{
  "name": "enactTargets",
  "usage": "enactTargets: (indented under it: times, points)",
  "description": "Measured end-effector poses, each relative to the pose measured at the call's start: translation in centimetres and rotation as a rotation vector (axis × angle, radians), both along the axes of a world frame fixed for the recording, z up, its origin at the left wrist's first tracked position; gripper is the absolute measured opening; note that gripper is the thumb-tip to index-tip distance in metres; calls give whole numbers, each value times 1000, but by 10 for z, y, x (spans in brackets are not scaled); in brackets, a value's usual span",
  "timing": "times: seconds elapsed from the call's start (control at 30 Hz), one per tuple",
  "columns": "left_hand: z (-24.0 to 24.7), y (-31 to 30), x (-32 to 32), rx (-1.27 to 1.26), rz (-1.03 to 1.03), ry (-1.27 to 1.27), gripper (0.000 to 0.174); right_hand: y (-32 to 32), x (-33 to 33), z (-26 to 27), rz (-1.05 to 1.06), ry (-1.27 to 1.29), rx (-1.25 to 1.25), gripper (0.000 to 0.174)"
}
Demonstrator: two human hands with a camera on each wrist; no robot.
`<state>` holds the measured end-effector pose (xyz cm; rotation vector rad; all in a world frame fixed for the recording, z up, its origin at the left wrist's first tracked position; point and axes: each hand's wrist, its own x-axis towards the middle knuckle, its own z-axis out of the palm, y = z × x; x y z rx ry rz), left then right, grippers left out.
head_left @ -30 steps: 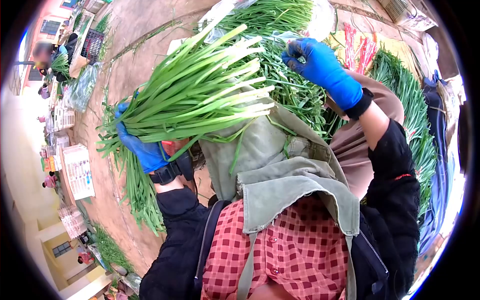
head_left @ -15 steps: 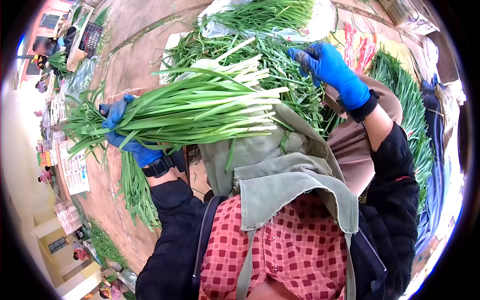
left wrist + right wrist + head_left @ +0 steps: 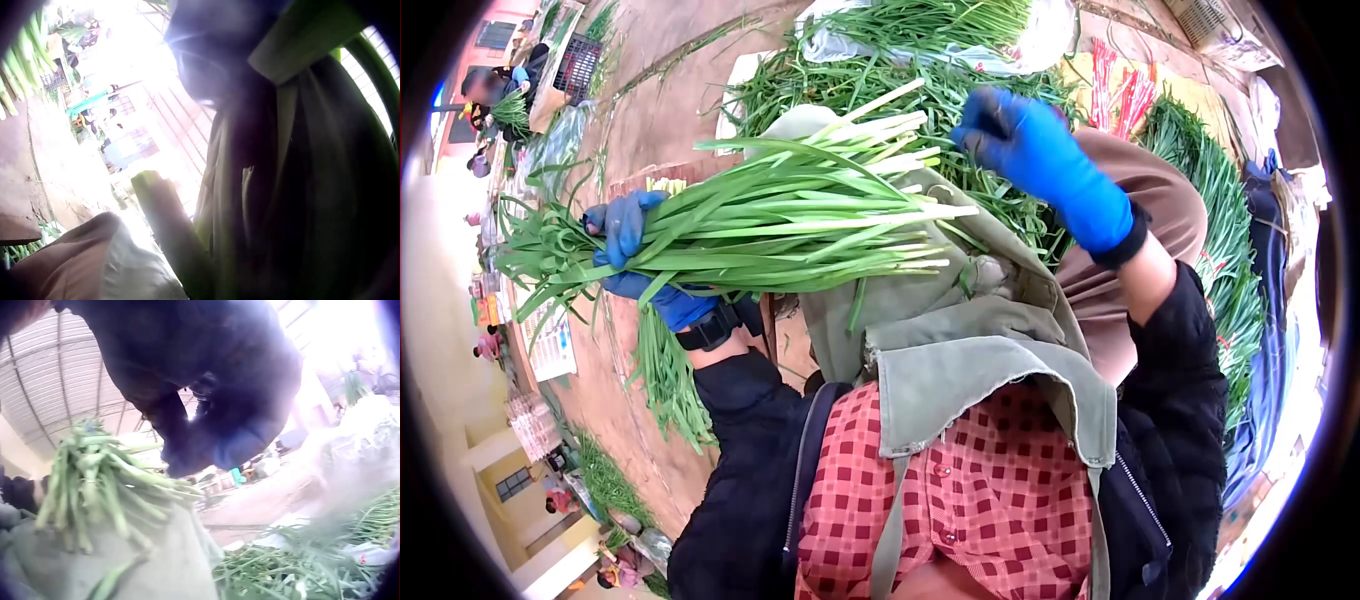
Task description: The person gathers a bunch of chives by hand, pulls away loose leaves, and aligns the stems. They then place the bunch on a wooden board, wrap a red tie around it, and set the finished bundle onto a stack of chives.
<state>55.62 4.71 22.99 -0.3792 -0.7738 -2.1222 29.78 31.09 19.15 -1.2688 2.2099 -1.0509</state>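
a bunch (image 3: 800,215) of long green leaves is lying crosswise in the left hand (image 3: 635,245), above the apron (image 3: 1000,365), its pale ends (image 3: 940,211) pointing right and its limp tips (image 3: 540,245) trailing left past the grip. the left fingers are grasping it on the leafy side, left of its middle. the right hand (image 3: 1045,155), apart from the bunch and beyond its right end, is showing curled fingers with nothing visible in them. loose greens (image 3: 830,95) are spreading on the far side, and bagged greens (image 3: 940,25) are lying farther off.

by its look, the bunch is probably weighing little, being firmer at the pale ends and softer toward the tips. its smooth leaves are likely to be slipping over one another, and hard squeezing would be risking bruises; a broad, gentle hold nearer the firm ends is seeming safest.

the right wrist view is showing the pale ends fanning toward it, a bright gap inside the right hand and the roof (image 3: 44,375), all unseen from the head. the left wrist view is bringing one blunt stalk (image 3: 172,222) close, while shadow is obscuring the left fingers; the head view is showing their grasp clearly.
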Motion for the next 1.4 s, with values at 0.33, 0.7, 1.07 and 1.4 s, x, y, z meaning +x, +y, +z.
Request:
enactTargets:
  times: [0.33,0.7,1.07,1.4]
  points:
    - [14,13,-6,16,99,-89,19,-20,56,-35,-227,81,-163,30]
    - [96,24,-63,-130,316,-582,22,-1,-13,50,135,239,-435,68]
    - [179,129,-162,-859,241,-217,23,-27,32,178,152,-66,-751,76]
    - [130,28,-175,-522,-580,-244,39,-36,-69,141,653,-3,-565,45]
